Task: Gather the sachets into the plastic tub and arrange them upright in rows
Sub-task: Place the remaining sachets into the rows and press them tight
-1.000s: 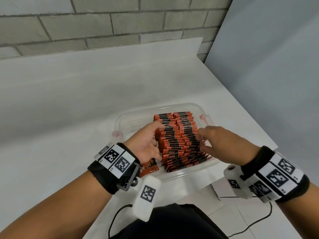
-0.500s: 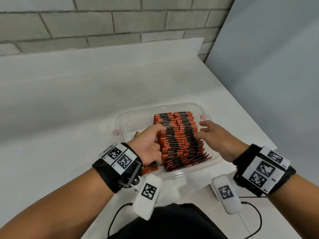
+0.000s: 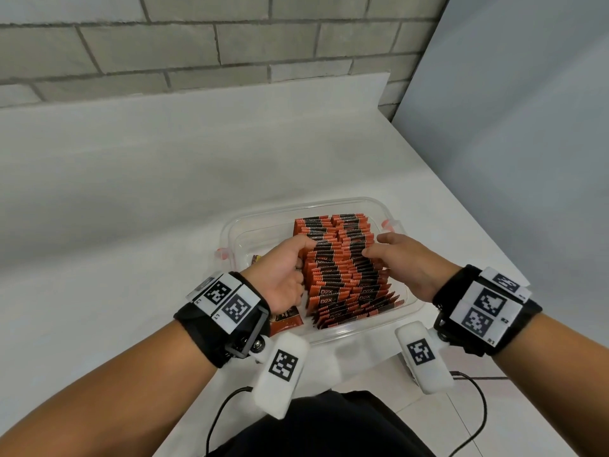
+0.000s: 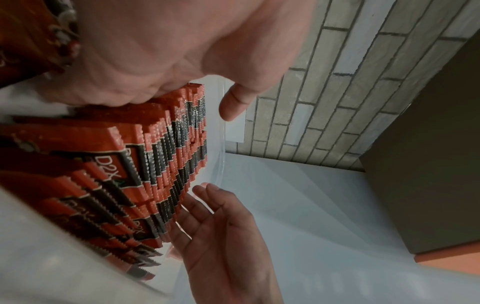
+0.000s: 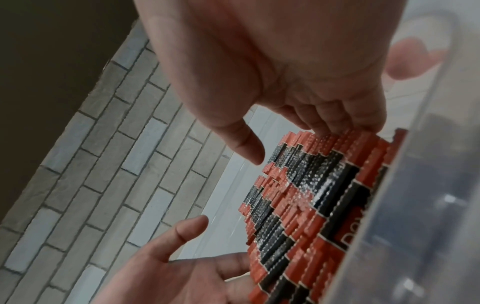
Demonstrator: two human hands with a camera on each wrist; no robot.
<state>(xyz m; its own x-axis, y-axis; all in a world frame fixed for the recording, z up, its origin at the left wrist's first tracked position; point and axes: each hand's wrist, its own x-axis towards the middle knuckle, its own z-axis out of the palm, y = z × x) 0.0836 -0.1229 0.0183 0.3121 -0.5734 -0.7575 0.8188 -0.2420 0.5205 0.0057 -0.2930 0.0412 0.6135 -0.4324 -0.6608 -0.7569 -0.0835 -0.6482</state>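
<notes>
A clear plastic tub (image 3: 329, 202) stands on the white table near its front edge. Orange-and-black sachets (image 3: 336, 268) fill its right part in two close rows, standing on edge and leaning. My left hand (image 3: 283, 268) presses the left side of the rows, thumb on top. My right hand (image 3: 405, 258) presses their right side with straight fingers (image 4: 207, 197). In the right wrist view the right hand's fingertips (image 5: 345, 123) lie on the sachet tops (image 5: 298, 205). A loose sachet (image 3: 286, 319) lies flat in the tub under my left wrist.
The tub's left part holds another small loose sachet (image 3: 256, 258). The white table (image 3: 131, 225) stretches left and back to a brick wall (image 3: 197, 44). Its right edge (image 3: 461, 209) drops off beside a grey panel. Cables (image 3: 478, 400) hang by my lap.
My right hand has moved forward along the tub's right side and now lies against the rows. My left hand has shifted slightly forward along the left side.
</notes>
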